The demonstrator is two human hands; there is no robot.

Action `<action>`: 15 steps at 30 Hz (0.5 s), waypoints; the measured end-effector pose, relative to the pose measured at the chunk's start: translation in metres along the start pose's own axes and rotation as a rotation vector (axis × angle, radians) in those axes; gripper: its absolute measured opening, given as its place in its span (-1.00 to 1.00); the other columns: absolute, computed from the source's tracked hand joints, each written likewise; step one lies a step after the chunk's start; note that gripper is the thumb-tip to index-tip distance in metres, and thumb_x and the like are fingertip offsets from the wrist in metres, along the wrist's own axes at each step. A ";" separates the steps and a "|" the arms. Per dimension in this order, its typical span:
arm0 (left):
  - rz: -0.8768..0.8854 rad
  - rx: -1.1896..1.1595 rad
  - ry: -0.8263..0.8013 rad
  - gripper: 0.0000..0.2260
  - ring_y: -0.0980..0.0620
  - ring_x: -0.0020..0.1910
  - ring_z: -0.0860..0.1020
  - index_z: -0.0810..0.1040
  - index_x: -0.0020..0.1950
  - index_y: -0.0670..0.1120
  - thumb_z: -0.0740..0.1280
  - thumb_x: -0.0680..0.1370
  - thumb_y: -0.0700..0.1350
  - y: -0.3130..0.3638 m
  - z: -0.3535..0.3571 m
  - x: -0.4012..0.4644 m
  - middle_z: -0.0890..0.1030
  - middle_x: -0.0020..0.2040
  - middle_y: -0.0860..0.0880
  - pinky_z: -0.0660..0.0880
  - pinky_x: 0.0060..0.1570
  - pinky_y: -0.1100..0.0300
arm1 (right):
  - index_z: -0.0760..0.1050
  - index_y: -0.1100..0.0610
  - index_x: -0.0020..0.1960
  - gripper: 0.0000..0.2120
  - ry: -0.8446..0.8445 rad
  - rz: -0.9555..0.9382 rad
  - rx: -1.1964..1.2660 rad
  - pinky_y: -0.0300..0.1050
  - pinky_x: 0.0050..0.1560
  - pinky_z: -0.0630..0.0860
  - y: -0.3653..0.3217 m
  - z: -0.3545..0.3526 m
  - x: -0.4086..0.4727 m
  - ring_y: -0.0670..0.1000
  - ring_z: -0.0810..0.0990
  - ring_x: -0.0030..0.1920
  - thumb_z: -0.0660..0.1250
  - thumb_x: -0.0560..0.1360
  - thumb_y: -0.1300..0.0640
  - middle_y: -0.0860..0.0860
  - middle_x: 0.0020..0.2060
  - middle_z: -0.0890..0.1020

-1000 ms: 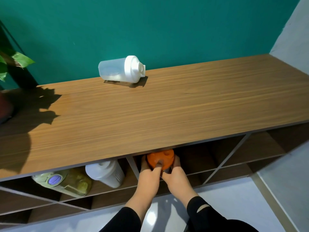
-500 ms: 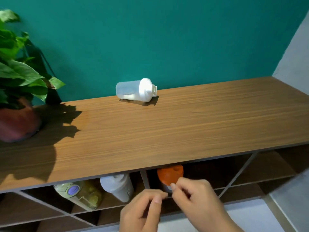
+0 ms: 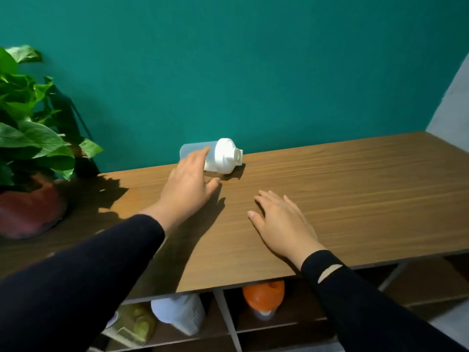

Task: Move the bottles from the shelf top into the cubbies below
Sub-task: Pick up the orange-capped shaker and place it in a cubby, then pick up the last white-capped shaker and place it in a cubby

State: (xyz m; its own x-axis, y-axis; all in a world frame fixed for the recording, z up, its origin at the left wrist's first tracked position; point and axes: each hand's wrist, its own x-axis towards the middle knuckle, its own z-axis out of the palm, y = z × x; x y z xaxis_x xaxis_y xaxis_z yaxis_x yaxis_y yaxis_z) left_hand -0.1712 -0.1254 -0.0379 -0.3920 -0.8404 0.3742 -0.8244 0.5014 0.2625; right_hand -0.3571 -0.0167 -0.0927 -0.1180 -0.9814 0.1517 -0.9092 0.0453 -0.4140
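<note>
A clear shaker bottle with a white lid (image 3: 221, 155) lies on its side at the back of the wooden shelf top (image 3: 342, 189), near the green wall. My left hand (image 3: 186, 186) reaches over its clear body, fingers spread and touching or almost touching it, not closed around it. My right hand (image 3: 281, 219) hovers flat and open over the shelf top, apart from the bottle. In the cubbies below stand an orange-lidded bottle (image 3: 264, 297), a white bottle (image 3: 177, 313) and a yellowish bottle (image 3: 134, 326).
A potted green plant (image 3: 30, 153) in a reddish pot stands on the shelf top at the far left. More cubbies (image 3: 418, 280) show at the lower right. A grey wall edges the shelf at the right.
Both hands have left the orange-lidded bottle in its cubby and risen onto the shelf top. My left hand has reached the lying shaker bottle.
</note>
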 end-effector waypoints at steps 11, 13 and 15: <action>0.027 0.288 -0.208 -0.03 -0.25 0.37 0.41 0.14 0.58 -0.06 0.54 0.32 0.18 -0.010 0.031 0.092 0.39 0.43 -0.18 0.35 0.35 -0.22 | 0.36 0.08 0.49 -0.49 0.074 -0.014 0.007 0.05 0.57 0.03 0.003 0.009 0.007 -0.04 0.16 0.57 0.10 0.64 -0.15 -0.01 0.54 0.31; 0.017 0.271 -0.177 -0.09 -0.25 0.29 0.46 0.24 0.51 -0.04 0.57 0.29 0.21 -0.009 0.032 0.091 0.43 0.36 -0.18 0.40 0.26 -0.19 | 0.36 0.08 0.49 -0.48 0.079 -0.012 0.007 0.05 0.57 0.02 0.003 0.009 0.008 -0.04 0.16 0.57 0.09 0.64 -0.16 -0.01 0.54 0.31; 0.020 0.292 -0.134 -0.15 -0.23 0.21 0.52 0.28 0.43 -0.04 0.54 0.28 0.25 -0.009 0.031 0.085 0.51 0.28 -0.15 0.42 0.11 -0.14 | 0.36 0.08 0.49 -0.47 0.083 -0.007 0.015 0.05 0.57 0.02 0.003 0.009 0.008 -0.04 0.16 0.56 0.10 0.63 -0.17 -0.01 0.54 0.32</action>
State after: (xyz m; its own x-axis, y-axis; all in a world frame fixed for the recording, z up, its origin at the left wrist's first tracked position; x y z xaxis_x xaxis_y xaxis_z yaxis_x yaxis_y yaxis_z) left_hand -0.2096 -0.2075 -0.0367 -0.4433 -0.8604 0.2515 -0.8909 0.4540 -0.0171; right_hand -0.3577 -0.0259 -0.1006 -0.1450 -0.9627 0.2286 -0.9041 0.0350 -0.4259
